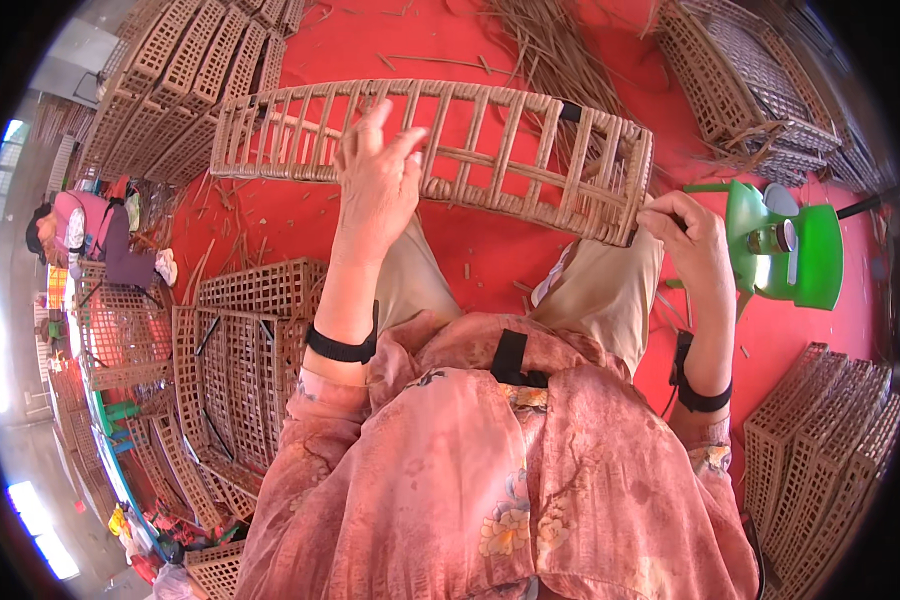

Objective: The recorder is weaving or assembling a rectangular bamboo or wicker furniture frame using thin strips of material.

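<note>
A long, narrow openwork frame of brown rattan-like strands (457,189) slants across in front of me, above my knees. Its rim is tightly wrapped, with crossbars between the two long sides and dark bands at some points. My left hand (378,185) lies against its near side left of the middle, back of the hand up, fingers stretched and spread. At the frame's right end, my right hand (692,238) pinches the near corner between thumb and forefinger. Whether a loose strand is also in that pinch is hidden.
Stacked woven baskets stand at the far left (185,75), near left (255,365), far right (760,85) and near right (820,450). A green stool (818,255) at my right bears a jar (770,238). Loose strands (555,60) lie on the red floor (435,35).
</note>
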The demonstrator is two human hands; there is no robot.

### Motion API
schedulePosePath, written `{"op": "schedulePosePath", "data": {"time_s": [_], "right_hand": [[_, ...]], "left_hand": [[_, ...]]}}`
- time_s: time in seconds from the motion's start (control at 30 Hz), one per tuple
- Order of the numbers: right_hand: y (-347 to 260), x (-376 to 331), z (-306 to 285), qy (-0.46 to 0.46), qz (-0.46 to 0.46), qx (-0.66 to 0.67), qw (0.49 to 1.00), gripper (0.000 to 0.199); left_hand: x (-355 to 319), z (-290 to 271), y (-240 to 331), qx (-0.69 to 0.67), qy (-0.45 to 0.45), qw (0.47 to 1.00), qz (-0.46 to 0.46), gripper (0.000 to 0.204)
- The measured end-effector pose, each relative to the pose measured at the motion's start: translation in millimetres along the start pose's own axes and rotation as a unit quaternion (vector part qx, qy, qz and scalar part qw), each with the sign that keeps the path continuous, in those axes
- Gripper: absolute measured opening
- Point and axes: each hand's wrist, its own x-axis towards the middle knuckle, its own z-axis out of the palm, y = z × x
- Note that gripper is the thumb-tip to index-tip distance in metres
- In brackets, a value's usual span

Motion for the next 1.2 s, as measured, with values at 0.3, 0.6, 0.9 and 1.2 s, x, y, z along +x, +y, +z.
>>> {"op": "schedulePosePath", "data": {"time_s": [0.3, 0.6, 0.9, 1.2], "right_hand": [[32, 0, -11, -0.025, 0.047, 0.070, 0.996, 0.012], [28, -4, -21, -0.050, 0.052, 0.047, 0.996, 0.012], [33, -1, -17, -0.042, 0.036, 0.099, 0.994, 0.009], [24, -1, -1, -0.024, 0.052, 0.058, 0.997, 0.013]], "left_hand": [[10, -4, -19, -0.123, -0.025, 0.992, 0.032, 0.016], [7, 1, -46, -0.127, 0.089, 0.987, -0.028, 0.009], [9, -6, -44, -0.029, 0.067, 0.997, 0.005, 0.019], [22, -33, -72, -0.036, -0.030, 0.999, 0.007, 0.036]]}}
